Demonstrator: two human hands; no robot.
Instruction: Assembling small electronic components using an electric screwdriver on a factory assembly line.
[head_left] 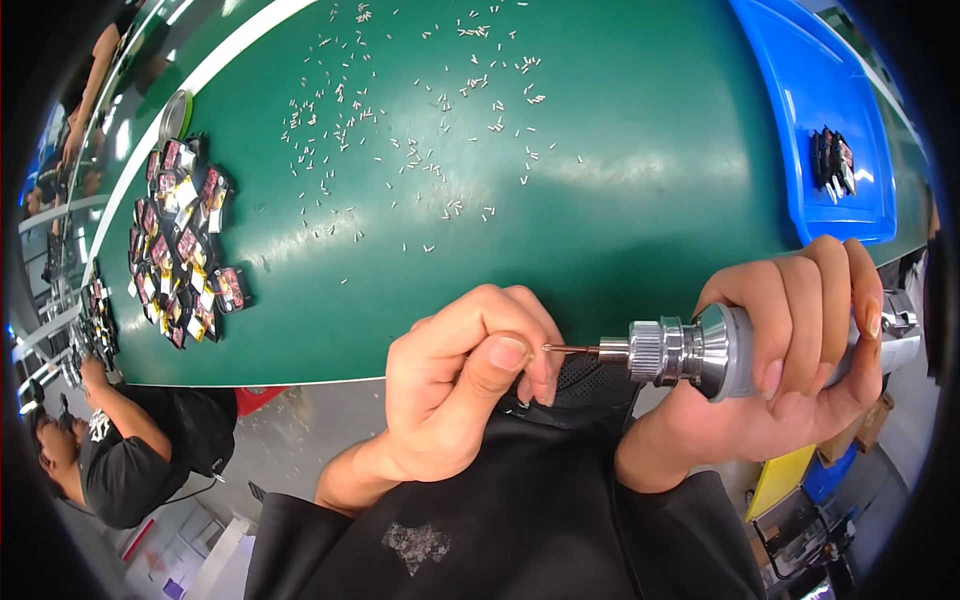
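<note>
My right hand (800, 325) is wrapped round a grey and silver electric screwdriver (658, 352), held level above the near table edge with its bit pointing left. At the tip of the thin copper-coloured bit (575, 349), the thumb and index finger of my left hand (450, 370) are pinched together. Whatever sits between those fingertips is too small and too covered to name. Many tiny silvery screw-like pieces (497, 126) lie scattered over the far middle of the green table (640, 170).
Black blocks with coloured labels (187, 245) are heaped at the table's left, by a round tin (176, 115). A blue tray (785, 110) on the right holds a few black blocks (832, 163). At the lower left, another person (150, 440) in black reaches toward more blocks.
</note>
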